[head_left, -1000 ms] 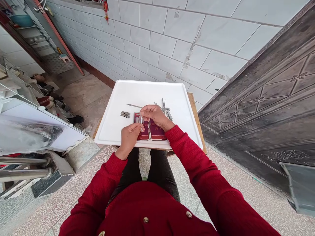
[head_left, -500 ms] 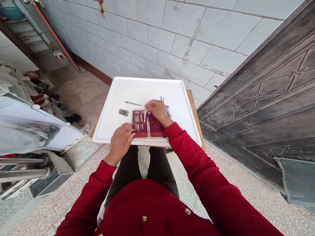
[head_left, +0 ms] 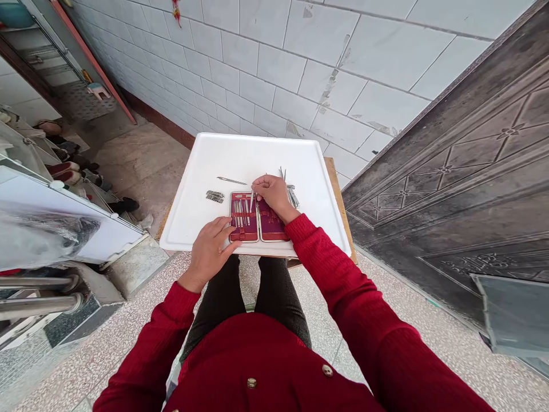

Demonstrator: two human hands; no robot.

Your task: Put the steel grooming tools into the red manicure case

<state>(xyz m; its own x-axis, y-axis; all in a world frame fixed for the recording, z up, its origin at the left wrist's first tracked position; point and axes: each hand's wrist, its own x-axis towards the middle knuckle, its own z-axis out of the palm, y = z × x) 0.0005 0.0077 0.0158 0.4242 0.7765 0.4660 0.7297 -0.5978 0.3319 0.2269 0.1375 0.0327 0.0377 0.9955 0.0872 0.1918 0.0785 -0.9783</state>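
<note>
An unfolded manicure case [head_left: 243,232], dark red inside, lies on a white tray [head_left: 257,151]. Several slim metal tools [head_left: 241,212] stand in loops in its left half. My left hand [head_left: 210,246] holds the case's lower left corner, with fingers along the side and thumb at the bottom edge. Between the pinched fingertips of my right hand [head_left: 274,191] is a slim, pale manicure tool [head_left: 252,201], pointing down over the left half near the fold. Its exact kind is too small to tell. My right hand hides the upper part of the right half.
A thin pointed metal tool [head_left: 231,180] lies above the case. Nail clippers [head_left: 215,196] lie to its left; more metal pieces [head_left: 293,197] and small scissors [head_left: 282,173] lie right of my right hand. A tiled wall [head_left: 257,80] stands behind, a dark door [head_left: 450,189] at right.
My left thumb has spread away from the fingers toward the case's bottom edge. The pale tool in my right hand has shifted only slightly, and the right hand stays nearly in place.
</note>
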